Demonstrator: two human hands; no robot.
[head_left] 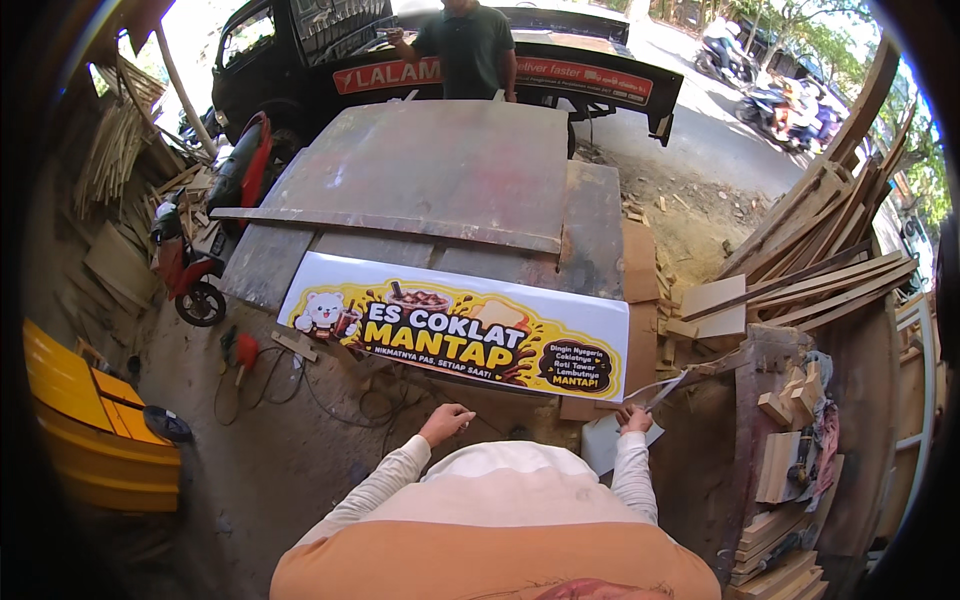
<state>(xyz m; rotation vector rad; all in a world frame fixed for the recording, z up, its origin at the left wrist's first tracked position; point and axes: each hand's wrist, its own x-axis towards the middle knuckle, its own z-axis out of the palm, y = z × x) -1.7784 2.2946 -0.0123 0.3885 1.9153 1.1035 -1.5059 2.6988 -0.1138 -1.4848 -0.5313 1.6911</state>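
A long printed banner sheet [452, 328], with yellow, brown and white artwork and a white margin, lies along the near side of the worktable [430, 165]. My left hand [447, 424] hovers short of the banner's near edge, fingers drawn together; whatever they may pinch is too small to make out. At the banner's near right corner my right hand [633, 418] is closed on a thin pale strip [668, 386] that tapers to a point. Whether part of it is a blade, I cannot tell. A white sheet [603, 445] hangs below that hand, partly behind my sleeve.
Across the table a person in a dark shirt [465, 50] stands before a dark truck [340, 70]. A red motorbike [195, 250] and yellow panels [95, 420] are at left, cables [375, 400] on the floor. Timber [830, 270] and wood blocks [785, 400] crowd the right.
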